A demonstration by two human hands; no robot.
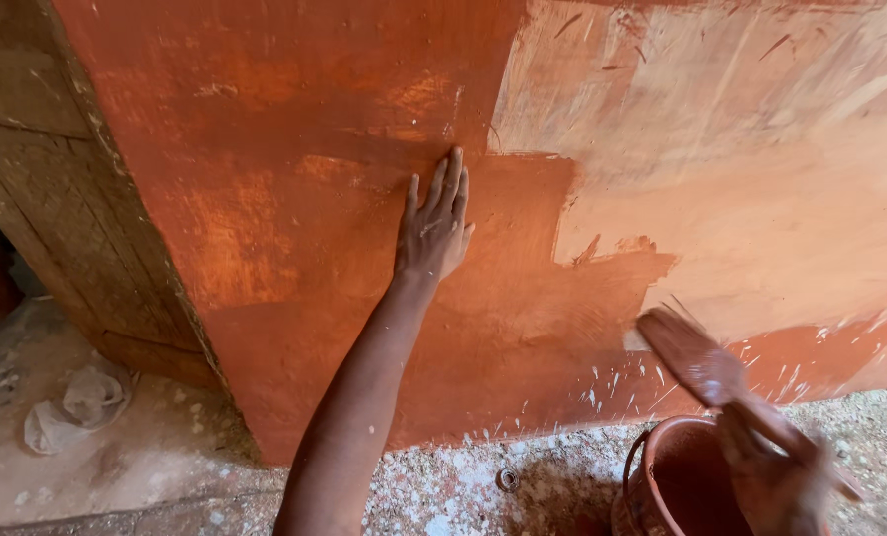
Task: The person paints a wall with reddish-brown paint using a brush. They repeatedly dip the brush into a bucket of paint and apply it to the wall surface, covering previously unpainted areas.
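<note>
Head view: right hand (776, 476) clamped on brush (696, 355) over paint-coated bucket (662, 486), left hand (433, 223) spread flat on wall (265, 149).

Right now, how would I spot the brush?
Find the big orange-red wall. At its foot, low on the right, stands a reddish bucket. Just above it the right hand holds the brush: flat, paint-coated, blurred.

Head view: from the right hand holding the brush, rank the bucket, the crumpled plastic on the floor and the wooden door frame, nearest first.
From the right hand:
1. Bucket, directly beside and below it, lower right.
2. Wooden door frame, far left, past the wet wall.
3. Crumpled plastic, on the floor at lower left; roughly level with the frame, hard to separate.
</note>
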